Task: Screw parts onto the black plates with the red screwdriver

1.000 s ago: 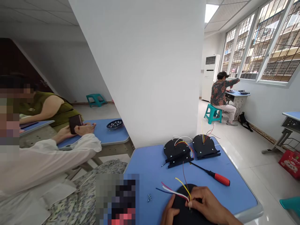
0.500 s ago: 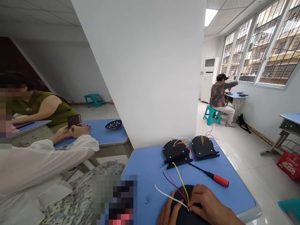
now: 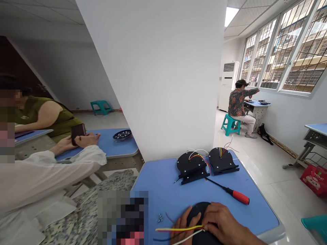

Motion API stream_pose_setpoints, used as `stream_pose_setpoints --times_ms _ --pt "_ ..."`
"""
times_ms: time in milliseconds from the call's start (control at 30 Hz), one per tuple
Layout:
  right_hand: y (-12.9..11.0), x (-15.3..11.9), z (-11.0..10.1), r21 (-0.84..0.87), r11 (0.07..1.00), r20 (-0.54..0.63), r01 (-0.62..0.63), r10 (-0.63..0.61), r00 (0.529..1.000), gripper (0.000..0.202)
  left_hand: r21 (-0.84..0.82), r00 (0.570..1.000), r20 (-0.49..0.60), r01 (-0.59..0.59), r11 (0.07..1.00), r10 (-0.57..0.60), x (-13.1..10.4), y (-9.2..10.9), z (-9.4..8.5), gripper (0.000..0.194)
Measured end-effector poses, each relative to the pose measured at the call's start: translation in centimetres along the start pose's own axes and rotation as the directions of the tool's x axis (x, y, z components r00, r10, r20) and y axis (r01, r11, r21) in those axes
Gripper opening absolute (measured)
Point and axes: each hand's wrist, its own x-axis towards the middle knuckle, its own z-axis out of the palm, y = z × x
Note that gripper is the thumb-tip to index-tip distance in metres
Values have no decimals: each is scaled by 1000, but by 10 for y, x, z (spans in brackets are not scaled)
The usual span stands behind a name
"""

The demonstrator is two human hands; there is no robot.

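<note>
A round black part (image 3: 200, 208) lies at the front of the blue table, partly hidden by both hands. Yellow, white, red and dark wires (image 3: 178, 228) run leftward from its middle, across my left hand. My left hand (image 3: 184, 223) rests on the left side of the part, its fingers apart. Thumb and fingers of my right hand (image 3: 221, 219) are pinched on the wires where they leave the part. Behind are two black assemblies (image 3: 192, 165) (image 3: 222, 160) with wires, and a screwdriver with a red handle (image 3: 240, 197).
Small screws (image 3: 160, 217) lie on the blue table (image 3: 153, 180), left of my hands. Close on the left, a person in white sleeves holds a phone (image 3: 78, 133). Another person sits beyond, and one works by the windows. A white pillar (image 3: 163, 85) stands behind the table.
The wires stood up and fanned out before; now they lie bent over to the left, across my left hand. My right hand has stayed nearly in place.
</note>
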Motion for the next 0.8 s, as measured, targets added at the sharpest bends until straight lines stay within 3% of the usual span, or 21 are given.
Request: stream_pose_setpoints --times_ms 67,200,333,467,567,667,800 --pt "-1 1 1 47 998 -19 -40 41 999 22 -41 999 22 -29 999 29 2 -5 3 45" --pt "-5 2 0 113 987 -41 -113 118 992 15 -82 985 -101 -151 985 142 1 -12 2 53" --pt "-8 1 -8 204 964 -46 -171 184 982 17 -212 987 9 -152 965 158 0 -15 -11 84" --pt "-8 -5 -12 225 965 7 -136 138 990 18 -292 991 48 -106 950 126 -2 -15 -17 78" --pt "-3 -10 -9 159 981 -34 -112 119 992 38 -339 992 -30 -126 932 123 -6 -13 -12 75" --pt "4 -14 -5 127 971 -73 -202 213 974 48 -478 978 -208 -121 870 22 -12 -13 -6 69" --pt "11 -15 -4 163 938 -63 -307 320 945 50 -606 870 -428 -75 792 -245 -29 -26 1 37"
